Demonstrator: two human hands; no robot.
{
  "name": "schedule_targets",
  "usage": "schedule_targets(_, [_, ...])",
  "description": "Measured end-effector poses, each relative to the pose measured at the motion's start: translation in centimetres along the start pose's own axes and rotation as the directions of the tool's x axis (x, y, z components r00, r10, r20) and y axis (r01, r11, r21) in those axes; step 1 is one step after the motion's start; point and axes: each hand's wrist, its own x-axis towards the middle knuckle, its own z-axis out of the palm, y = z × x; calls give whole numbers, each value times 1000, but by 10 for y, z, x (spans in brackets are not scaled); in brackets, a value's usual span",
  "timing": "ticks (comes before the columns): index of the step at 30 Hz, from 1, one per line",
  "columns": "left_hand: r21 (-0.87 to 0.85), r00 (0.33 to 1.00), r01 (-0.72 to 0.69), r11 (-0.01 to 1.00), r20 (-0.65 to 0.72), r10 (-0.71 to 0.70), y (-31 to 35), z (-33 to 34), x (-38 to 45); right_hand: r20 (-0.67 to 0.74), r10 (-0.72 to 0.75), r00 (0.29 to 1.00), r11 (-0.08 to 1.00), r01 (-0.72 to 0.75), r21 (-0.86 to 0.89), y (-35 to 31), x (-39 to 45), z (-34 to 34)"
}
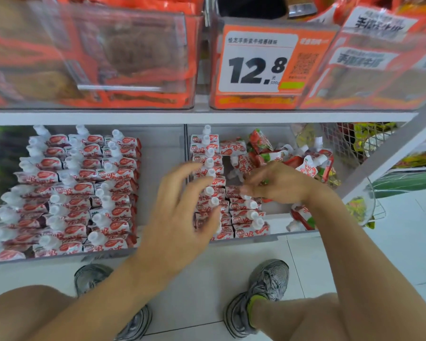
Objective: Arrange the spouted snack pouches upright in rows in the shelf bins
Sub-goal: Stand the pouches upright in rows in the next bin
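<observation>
A white metal shelf (202,117) runs across at knee height, and beneath it sit two clear plastic bins side by side. The left clear bin (155,153) holds red-and-white spouted snack pouches with white caps (84,185), standing upright in three close rows from back to front; the right third of that bin is bare floor. The right clear bin (263,236) has two upright rows against its left wall, the second row broken by a gap halfway back, and behind and right of them a loose heap of tumbled pouches (288,153), some showing green and red print. One more pouch (303,219) lies flat in the open front right corner of that bin.

The left hand (182,205) hovers over the front of the first row in the right bin, its fingers (194,173) spread wide and slightly bent, holding nothing; the caps sit just beyond the fingertips. The right hand (278,183) is over the middle of the second row, its fingers bunched together at a white cap; motion blur hides whether they actually pinch it.

Above the shelf stand two more clear bins of orange packets, one carrying an orange-and-white price tag (258,60) reading 12.8. Two grey trainers (268,289) stand on white floor tiles below.
</observation>
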Motion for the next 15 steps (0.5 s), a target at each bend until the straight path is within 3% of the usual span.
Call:
schedule_targets(1, [7, 996, -71, 997, 45, 71, 10, 3, 7, 18, 7, 1000, 1000, -7, 17, 1, -2, -1])
schedule_targets(3, [25, 948, -133, 991, 295, 120, 29, 18, 22, 69, 10, 998, 999, -14, 48, 1, -7, -5])
schedule_targets(5, [104, 830, -148, 984, 554, 66, 38, 38, 34, 139, -3, 990, 997, -7, 75, 7, -11, -15])
schedule_targets(7, [150, 727, -164, 975, 687, 17, 37, 53, 42, 221, 0, 975, 990, -32, 139, 16, -14, -26])
schedule_targets(9, [147, 702, -158, 976, 713, 7, 33, 60, 45, 176, 34, 984, 975, -72, 211, 19, -11, -39])
schedule_targets(11, [134, 695, -136, 982, 719, -2, 31, 59, 45, -101, 52, 994, 985, -34, 169, 14, 4, -50])
schedule_targets(13, [138, 699, -138, 981, 715, -2, 31, 58, 43, -267, -30, 963, 999, 24, -26, 13, 29, -55])
schedule_targets(15, [136, 706, -133, 982, 709, -3, 31, 58, 43, -153, -49, 987, 937, -8, -351, 14, 47, -50])
